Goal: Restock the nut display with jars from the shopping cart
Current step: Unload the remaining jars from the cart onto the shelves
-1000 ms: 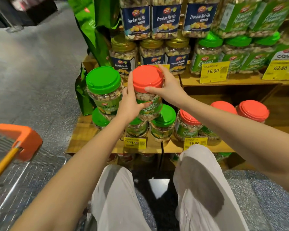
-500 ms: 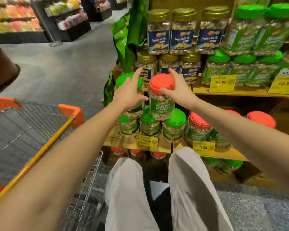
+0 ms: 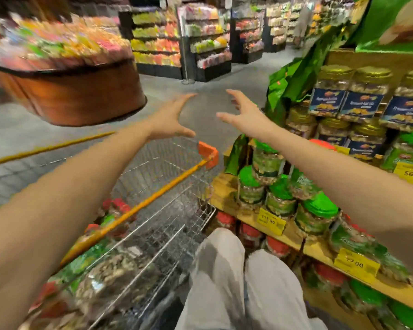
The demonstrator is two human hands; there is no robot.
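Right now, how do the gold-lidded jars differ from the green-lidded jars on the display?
The gold-lidded jars carry dark blue labels; the green-lidded jars carry green labels. The gold-lidded jars stand higher and further back; the green-lidded jars are stacked lower, at the front, nearer the shopping cart. Both are clear jars with nuts visible inside.

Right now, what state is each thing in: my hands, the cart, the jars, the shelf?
Left hand, open, fingers spread, empty.
Right hand, open, fingers spread, empty.
Cart, loaded with jars.
Green-lid jars, closed, stacked upright on the shelf.
Red-lid jar, closed, mostly hidden behind the right arm.
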